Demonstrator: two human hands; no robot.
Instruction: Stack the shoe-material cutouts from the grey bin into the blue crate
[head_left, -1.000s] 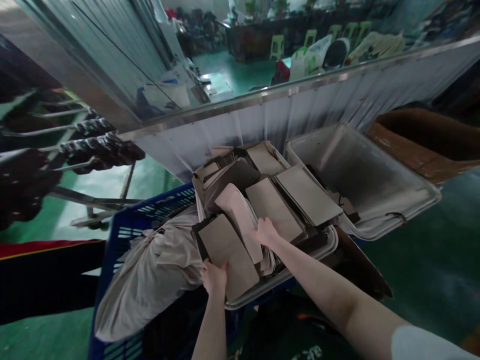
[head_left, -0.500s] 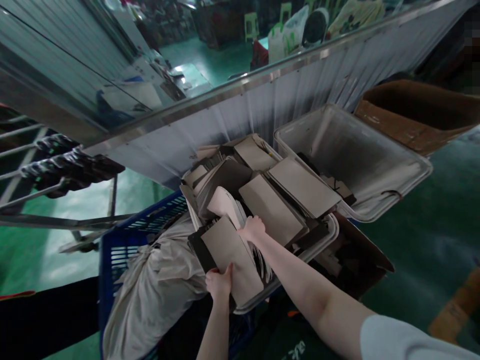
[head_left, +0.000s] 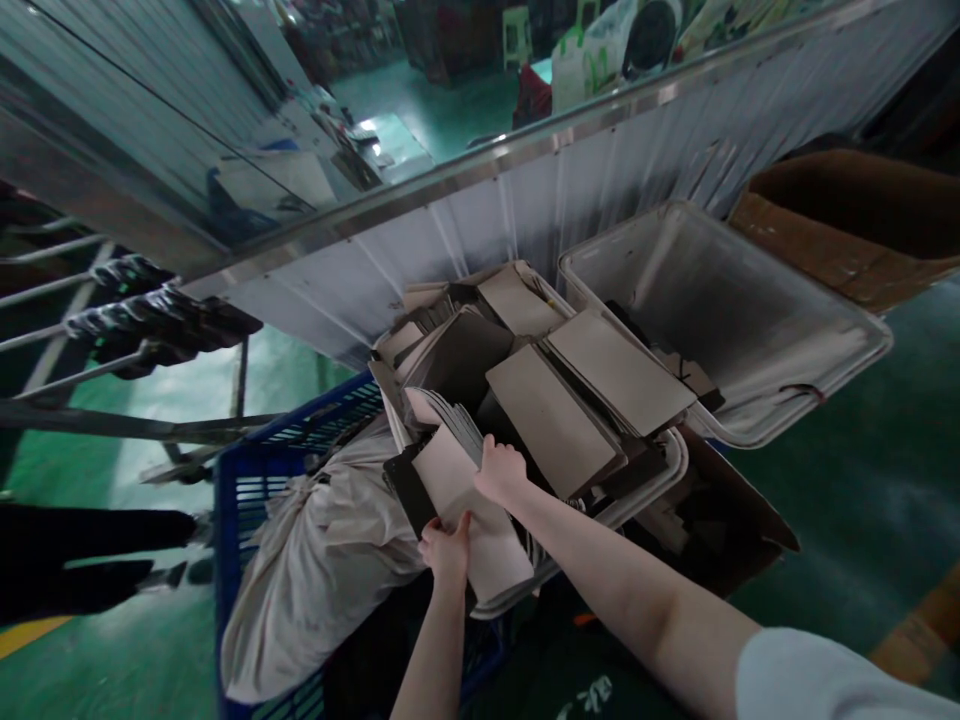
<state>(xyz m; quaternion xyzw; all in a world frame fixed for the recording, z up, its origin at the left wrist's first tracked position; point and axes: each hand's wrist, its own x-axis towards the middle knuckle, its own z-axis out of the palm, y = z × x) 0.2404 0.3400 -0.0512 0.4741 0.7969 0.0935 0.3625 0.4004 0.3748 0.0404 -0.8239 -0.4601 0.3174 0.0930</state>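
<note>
A grey plastic tub (head_left: 660, 470) is piled with several flat tan and dark brown sheets (head_left: 555, 420). My left hand (head_left: 447, 545) grips the near edge of a tan sheet (head_left: 469, 500) at the tub's front left corner. My right hand (head_left: 501, 472) presses down on a fanned stack of thin sheets (head_left: 450, 415) just behind it, fingers curled over the stack. Both forearms reach in from the bottom of the view.
A second grey tub (head_left: 720, 330), nearly empty, stands to the right. A blue crate (head_left: 247, 480) holding a beige cloth bundle (head_left: 322, 560) is at the left. A metal-edged partition (head_left: 525, 200) runs behind, a brown carton (head_left: 847, 230) is far right, the floor is green.
My right hand has slid down and left along the fanned stack, closer to my left hand. The pale curved piece has flattened under it. The view has shifted slightly.
</note>
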